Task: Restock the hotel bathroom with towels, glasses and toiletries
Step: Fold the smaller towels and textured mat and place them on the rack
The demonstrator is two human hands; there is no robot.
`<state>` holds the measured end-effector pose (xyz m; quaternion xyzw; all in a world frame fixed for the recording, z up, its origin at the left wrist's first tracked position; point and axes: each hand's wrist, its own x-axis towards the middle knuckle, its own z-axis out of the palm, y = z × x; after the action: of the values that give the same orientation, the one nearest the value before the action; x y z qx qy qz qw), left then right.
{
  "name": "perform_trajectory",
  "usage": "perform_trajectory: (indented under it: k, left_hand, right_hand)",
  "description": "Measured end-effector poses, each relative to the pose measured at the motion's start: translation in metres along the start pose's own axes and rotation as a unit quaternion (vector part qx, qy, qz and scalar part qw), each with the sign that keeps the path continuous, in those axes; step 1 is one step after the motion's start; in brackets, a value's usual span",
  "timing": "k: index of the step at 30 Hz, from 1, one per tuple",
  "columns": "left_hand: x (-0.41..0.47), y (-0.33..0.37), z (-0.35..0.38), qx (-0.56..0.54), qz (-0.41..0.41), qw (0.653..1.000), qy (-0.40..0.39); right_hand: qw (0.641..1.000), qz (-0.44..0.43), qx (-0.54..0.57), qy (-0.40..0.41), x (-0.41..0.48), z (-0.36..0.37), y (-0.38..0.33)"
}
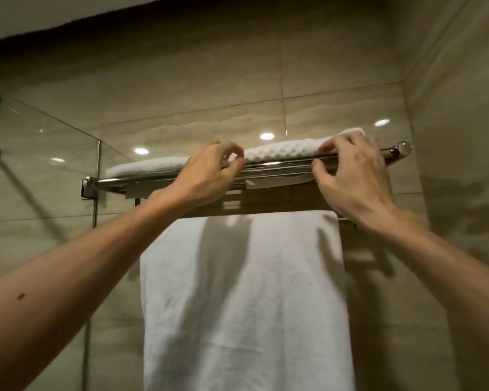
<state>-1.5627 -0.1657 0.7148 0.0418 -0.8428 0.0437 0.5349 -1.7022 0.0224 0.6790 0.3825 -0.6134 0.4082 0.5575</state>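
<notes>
A chrome towel rack (pixel 280 166) is fixed high on the tiled wall. A folded white waffle-textured towel (pixel 277 152) lies flat on its top shelf. A large plain white towel (pixel 246 300) hangs from the lower bar. My left hand (pixel 209 173) is at the front edge of the folded towel, its fingertips pinching the towel's edge. My right hand (pixel 353 176) is further right, fingers curled over the towel's front edge and the rack's front rail. Both arms reach upward.
A glass shower panel (pixel 40 170) stands at the left, meeting the rack's left bracket. The beige tiled side wall (pixel 463 136) closes the corner just right of the rack. Ceiling spotlights reflect in the tiles.
</notes>
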Motion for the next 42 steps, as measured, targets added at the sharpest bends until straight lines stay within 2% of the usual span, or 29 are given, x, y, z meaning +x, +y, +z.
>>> perform_trajectory:
  k: [2, 4, 6, 8, 10, 12, 16, 20, 27, 30, 33, 38, 42]
  left_hand:
    - [-0.029, 0.002, -0.008, -0.006, 0.054, 0.997, 0.048]
    - [-0.066, 0.004, -0.014, -0.003, 0.088, 0.995, 0.039]
    - [-0.103, 0.001, -0.017, -0.032, 0.071, 0.996, -0.047]
    - [-0.145, -0.011, -0.016, -0.080, 0.049, 0.981, -0.169]
    - [-0.192, -0.025, -0.011, -0.126, 0.035, 0.947, -0.293]
    - [-0.250, -0.036, -0.003, -0.173, 0.035, 0.907, -0.382]
    - [-0.375, -0.046, 0.019, -0.262, 0.022, 0.843, -0.470]
    - [-0.504, -0.038, 0.038, -0.338, -0.026, 0.761, -0.553]
    - [-0.654, 0.021, 0.035, -0.418, -0.055, 0.644, -0.638]
    - [-0.695, 0.053, 0.025, -0.415, -0.051, 0.622, -0.662]
    - [-0.727, 0.079, 0.009, -0.414, -0.025, 0.618, -0.667]
    - [-0.759, 0.124, -0.016, -0.416, 0.026, 0.593, -0.689]
    - [-0.790, 0.187, -0.056, -0.412, 0.126, 0.541, -0.722]
  right_hand:
    - [0.997, -0.005, 0.080, -0.018, -0.036, -0.008, -0.023]
    - [0.990, 0.025, 0.132, -0.052, -0.078, -0.013, -0.047]
    - [0.979, 0.056, 0.169, -0.103, -0.128, -0.016, -0.070]
    - [0.960, 0.102, 0.198, -0.169, -0.186, -0.018, -0.095]
    - [0.940, 0.150, 0.208, -0.225, -0.247, -0.021, -0.120]
    - [0.922, 0.199, 0.206, -0.262, -0.312, -0.029, -0.146]
    - [0.861, 0.332, 0.171, -0.344, -0.435, -0.054, -0.202]
    - [0.807, 0.425, 0.117, -0.392, -0.545, -0.104, -0.265]
    - [0.742, 0.557, -0.007, -0.375, -0.636, -0.208, -0.361]
    - [0.707, 0.615, -0.048, -0.346, -0.646, -0.252, -0.387]
    - [0.677, 0.655, -0.094, -0.322, -0.645, -0.295, -0.410]
    - [0.672, 0.678, -0.163, -0.248, -0.651, -0.380, -0.455]
    - [0.642, 0.718, -0.206, -0.174, -0.670, -0.452, -0.512]
